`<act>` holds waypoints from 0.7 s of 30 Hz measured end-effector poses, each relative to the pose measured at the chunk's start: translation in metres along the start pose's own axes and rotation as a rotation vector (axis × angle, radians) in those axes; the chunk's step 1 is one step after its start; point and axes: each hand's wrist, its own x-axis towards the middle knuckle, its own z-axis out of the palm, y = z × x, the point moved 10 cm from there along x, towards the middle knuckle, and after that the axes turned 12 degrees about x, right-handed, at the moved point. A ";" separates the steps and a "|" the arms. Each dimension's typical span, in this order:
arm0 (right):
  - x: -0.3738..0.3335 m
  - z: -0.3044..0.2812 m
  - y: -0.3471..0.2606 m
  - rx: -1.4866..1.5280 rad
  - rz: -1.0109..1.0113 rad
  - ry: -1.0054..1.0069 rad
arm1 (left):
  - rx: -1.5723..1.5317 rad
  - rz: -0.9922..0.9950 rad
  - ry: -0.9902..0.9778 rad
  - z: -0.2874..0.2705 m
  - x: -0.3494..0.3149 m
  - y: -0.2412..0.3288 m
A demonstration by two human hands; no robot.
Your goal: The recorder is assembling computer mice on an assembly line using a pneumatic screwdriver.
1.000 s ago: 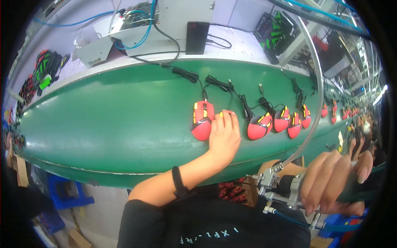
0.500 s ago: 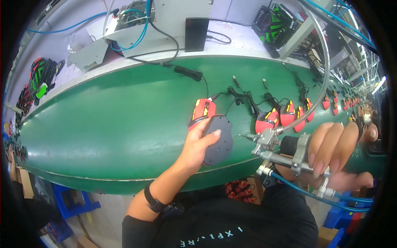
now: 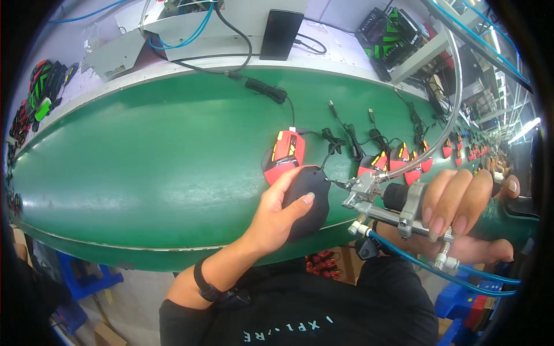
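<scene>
My left hand (image 3: 271,222) grips a computer mouse (image 3: 309,222) turned over, its dark underside facing up and the thumb pressed on it. In my right hand (image 3: 456,202) is a metal dispensing valve (image 3: 363,193) with hoses attached. The valve's thin nozzle points left and reaches the upper right edge of the mouse's underside; whether it touches cannot be made out. Just beyond my left fingers, a red and black mouse (image 3: 287,150) lies right side up on the green belt (image 3: 144,150), its cord bundled (image 3: 265,90) farther back.
Several red mice (image 3: 399,155) with bundled black cords lie along the belt to the right. A clear hose (image 3: 456,86) arcs down to the valve, and blue tubes (image 3: 421,268) trail from it. A black box (image 3: 283,34) stands on the white ledge behind.
My right hand has brought the valve slightly left, so its nozzle now meets the edge of the held mouse. The mouse's underside has tilted and looks darker. The whole view has shifted slightly.
</scene>
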 end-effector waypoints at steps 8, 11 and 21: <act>0.001 0.008 0.017 0.039 0.041 -0.040 | 0.111 0.095 0.028 -0.007 -0.003 0.006; -0.001 0.002 0.010 0.041 0.051 0.118 | 0.177 0.094 0.032 -0.009 -0.002 0.006; -0.005 0.008 -0.012 -0.008 0.134 0.067 | 0.964 0.528 0.150 0.015 -0.017 0.052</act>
